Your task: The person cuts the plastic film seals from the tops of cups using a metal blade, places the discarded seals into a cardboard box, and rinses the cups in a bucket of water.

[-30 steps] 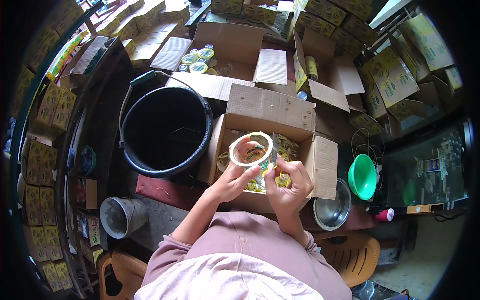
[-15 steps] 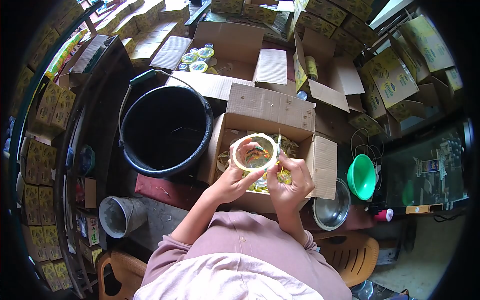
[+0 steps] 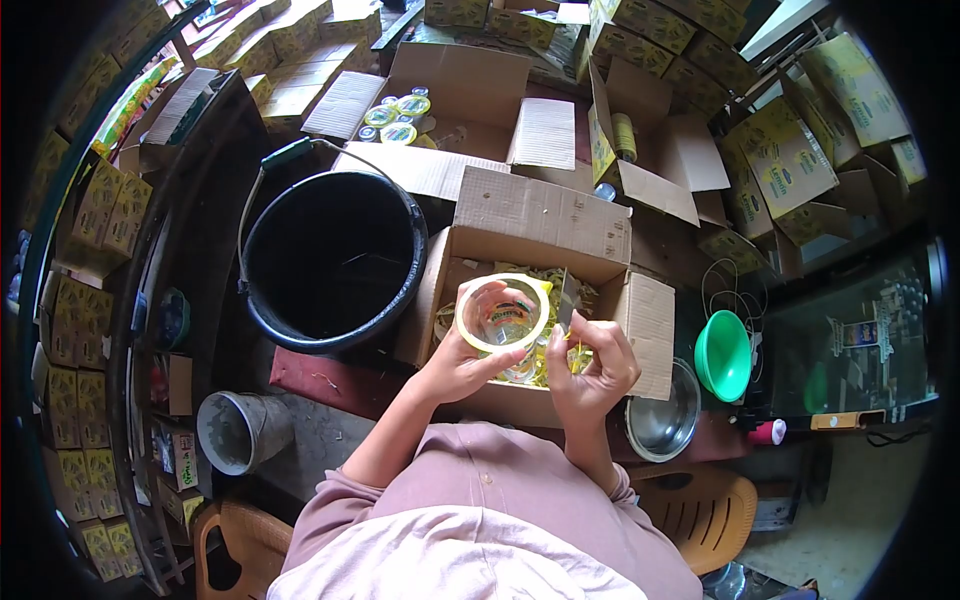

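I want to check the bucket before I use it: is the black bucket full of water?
No, the black bucket beside the open cardboard box looks empty, with its dark bare bottom visible.

Dusty-pink long-sleeved top, sleeves pushed up above the elbows, forearms bare, no rings or watch visible.

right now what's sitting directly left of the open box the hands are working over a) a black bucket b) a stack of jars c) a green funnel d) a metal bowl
a: the black bucket stands against the left side of the open cardboard box, while the left hand holds a clear cup over that box.
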